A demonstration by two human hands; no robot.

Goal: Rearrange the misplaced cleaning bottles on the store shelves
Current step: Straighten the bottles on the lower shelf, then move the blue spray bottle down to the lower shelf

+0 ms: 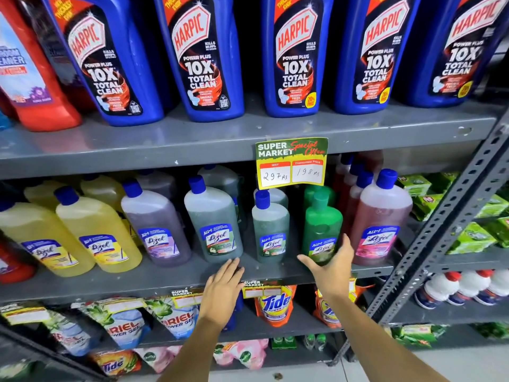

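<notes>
**On the middle shelf, sorting is mostly done but a green bottle is under the hands**

On the middle shelf (192, 279) the floor-cleaner bottles stand grouped by colour: yellow ones (93, 232) at the left, a purple one (155, 224) beside them, then two dark green bottles (213, 224), and pink ones (381, 219) at the far right. Between the dark green and the pink stands a bright green bottle (322, 230) with a green cap, unlike its blue-capped neighbours; whether it belongs in that spot cannot be told from the labels.

Both hands are empty. The right hand (332, 267) is spread open, its grip not closed on anything, fingers reaching around the base of the bright green bottle and seemingly touching its right side. The left hand (224, 288) is open too, flat over the shelf edge just below the larger dark green bottle.

Above, the blue toilet-cleaner bottles (294, 56) form a tidy row, with a red bottle (41, 86) at the left end. My judgement: most rows already look ordered, and what remains is placing or straightening the bright green bottle and checking the ends of the rows.
</notes>
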